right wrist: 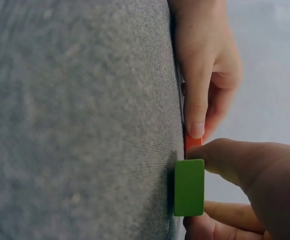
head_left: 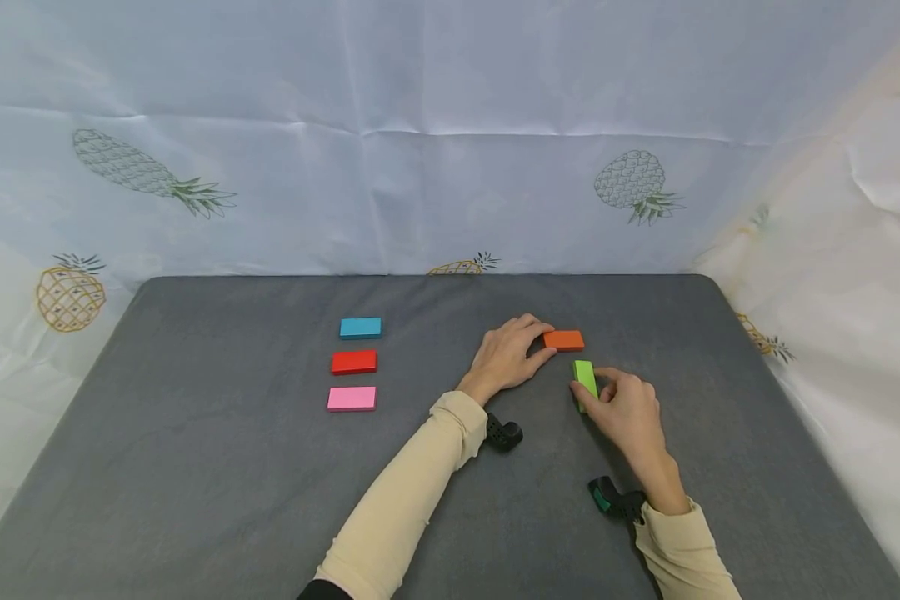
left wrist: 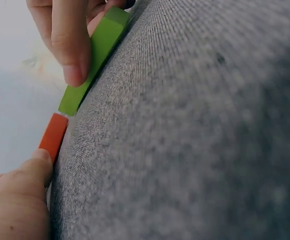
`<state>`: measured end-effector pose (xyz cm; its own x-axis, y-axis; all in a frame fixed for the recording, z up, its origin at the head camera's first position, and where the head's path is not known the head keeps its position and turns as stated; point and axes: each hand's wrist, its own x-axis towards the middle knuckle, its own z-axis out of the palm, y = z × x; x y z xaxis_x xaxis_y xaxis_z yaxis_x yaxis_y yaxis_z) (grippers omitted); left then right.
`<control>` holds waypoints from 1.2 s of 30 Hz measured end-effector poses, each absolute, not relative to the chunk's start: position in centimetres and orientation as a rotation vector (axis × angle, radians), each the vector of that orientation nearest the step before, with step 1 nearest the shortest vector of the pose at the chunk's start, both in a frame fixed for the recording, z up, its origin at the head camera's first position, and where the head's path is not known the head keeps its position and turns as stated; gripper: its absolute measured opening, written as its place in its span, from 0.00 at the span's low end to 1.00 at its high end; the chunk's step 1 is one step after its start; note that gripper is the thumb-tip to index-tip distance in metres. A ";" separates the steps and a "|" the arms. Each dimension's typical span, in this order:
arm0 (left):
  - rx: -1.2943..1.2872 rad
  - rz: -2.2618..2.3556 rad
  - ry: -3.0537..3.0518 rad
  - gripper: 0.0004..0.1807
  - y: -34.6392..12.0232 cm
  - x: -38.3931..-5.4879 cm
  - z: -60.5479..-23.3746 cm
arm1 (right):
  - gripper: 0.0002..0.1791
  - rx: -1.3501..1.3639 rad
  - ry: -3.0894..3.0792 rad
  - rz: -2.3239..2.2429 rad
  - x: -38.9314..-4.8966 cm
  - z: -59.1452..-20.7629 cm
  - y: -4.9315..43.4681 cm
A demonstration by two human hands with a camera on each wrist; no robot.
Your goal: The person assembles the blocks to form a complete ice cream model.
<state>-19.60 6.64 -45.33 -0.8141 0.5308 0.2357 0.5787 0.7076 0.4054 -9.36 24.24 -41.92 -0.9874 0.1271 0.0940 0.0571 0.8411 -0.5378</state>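
Observation:
My left hand (head_left: pixel 504 354) pinches the left end of an orange block (head_left: pixel 565 341) lying flat on the dark grey table. Its thumb is on the near side and a finger on the far side. My right hand (head_left: pixel 627 410) grips a lime-green block (head_left: pixel 585 380) between thumb and fingers, just nearer to me than the orange one. The green block (left wrist: pixel 103 47) points away from me, its far end close to the orange block (left wrist: pixel 54 134) in the left wrist view. From the right wrist, the green block's end face (right wrist: pixel 189 187) hides most of the orange block.
Left of my hands lie a blue block (head_left: pixel 361 328), a red block (head_left: pixel 355 362) and a pink block (head_left: pixel 352 399), one below another. Black wrist devices (head_left: pixel 504 434) sit under both wrists. A white cloth with pineapple prints (head_left: pixel 450 192) hangs behind the table (head_left: pixel 195 467).

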 end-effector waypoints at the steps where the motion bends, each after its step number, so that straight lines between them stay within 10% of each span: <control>1: -0.921 -0.720 -2.800 0.22 6.6 -19.6 -45.3 | 0.23 -0.147 -2.890 0.846 -9.3 -41.9 24.2; 36: -0.967 -1.066 -2.824 0.22 2.4 -17.9 -43.4 | 0.19 -0.022 -2.871 0.979 -8.3 -40.6 21.4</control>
